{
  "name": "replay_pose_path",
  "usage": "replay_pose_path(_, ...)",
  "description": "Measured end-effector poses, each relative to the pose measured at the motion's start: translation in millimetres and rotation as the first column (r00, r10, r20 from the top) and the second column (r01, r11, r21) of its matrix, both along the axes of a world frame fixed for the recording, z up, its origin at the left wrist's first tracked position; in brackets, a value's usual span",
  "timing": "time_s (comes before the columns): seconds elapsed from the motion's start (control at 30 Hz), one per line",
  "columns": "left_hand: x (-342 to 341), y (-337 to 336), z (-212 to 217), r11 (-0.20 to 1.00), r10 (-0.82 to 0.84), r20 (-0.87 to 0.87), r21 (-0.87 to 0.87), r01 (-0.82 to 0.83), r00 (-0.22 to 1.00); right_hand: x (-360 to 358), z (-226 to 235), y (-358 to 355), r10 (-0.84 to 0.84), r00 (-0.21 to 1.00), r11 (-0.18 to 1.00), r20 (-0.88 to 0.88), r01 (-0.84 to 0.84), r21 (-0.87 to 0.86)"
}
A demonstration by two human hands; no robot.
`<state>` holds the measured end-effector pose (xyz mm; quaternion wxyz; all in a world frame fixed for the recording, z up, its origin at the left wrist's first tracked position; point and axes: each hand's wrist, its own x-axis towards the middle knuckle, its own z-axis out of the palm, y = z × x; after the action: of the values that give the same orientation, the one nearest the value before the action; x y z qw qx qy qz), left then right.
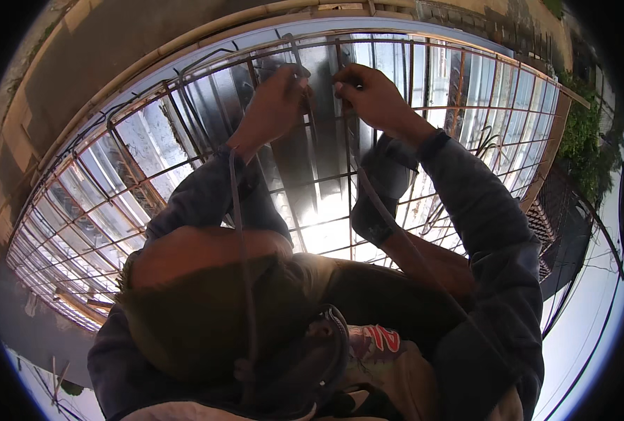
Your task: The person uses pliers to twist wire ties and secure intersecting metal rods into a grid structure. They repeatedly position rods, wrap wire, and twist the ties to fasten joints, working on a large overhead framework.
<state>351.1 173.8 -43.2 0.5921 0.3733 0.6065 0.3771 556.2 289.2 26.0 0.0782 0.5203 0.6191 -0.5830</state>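
Observation:
My left hand (273, 102) is raised over a grid of thin steel reinforcing bars (389, 107), its fingers curled and pinched beside a bar that runs away from me. Whatever sits between those fingertips is too small to make out. A short gap to its right, my right hand (378, 102) is closed too, thumb against the bent forefinger, close to another bar; what it pinches is hidden. The bars lie over shiny ribbed metal sheets (298, 158). My shoes (385, 179) rest on this surface between my arms.
Bent bar ends (126, 105) stick up along the far left side. Beyond the far edge runs a long pale pole (206, 29). Leafy plants (582, 119) and overhead wires (592, 330) show at the right. Two cords (240, 210) hang down in front of me.

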Motion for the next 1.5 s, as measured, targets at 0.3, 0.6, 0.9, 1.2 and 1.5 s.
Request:
replay_pose_path(0.3, 7.4, -8.8, -4.7, 0.997, -0.065, -0.03, -0.045, 0.064, 0.997, 36.5, 3.8, -49.3, 0.281, 0.951, 0.916, 0.125, -0.305, 0.26)
replay_pose_path(0.6, 6.5, -18.5, 7.6, 0.962, -0.273, -0.157, -0.077, 0.264, 0.949, 30.4, 15.9, -55.8, 0.631, 0.669, 0.624, 0.393, -0.738, 0.255)
replay_pose_path(0.9, 2.3, -15.0, 9.2, 0.946, -0.29, -0.089, -0.174, 0.272, 0.953, -2.5, 42.9, -20.4, 0.644, 0.615, 0.503, 0.455, -0.788, 0.354)
replay_pose_path(1.2, -9.0, 1.6, 23.1, 0.847, -0.531, -0.339, -0.198, 0.493, 0.776, 5.3, 19.7, -108.7, 0.152, 0.973, 0.986, 0.171, -0.139, -0.087)
replay_pose_path(1.5, -10.3, 2.7, 28.6, 0.837, -0.53, -0.204, -0.278, 0.471, 0.823, -9.4, -14.7, -134.7, -0.307, 0.951, 0.952, 0.029, 0.307, 0.024)
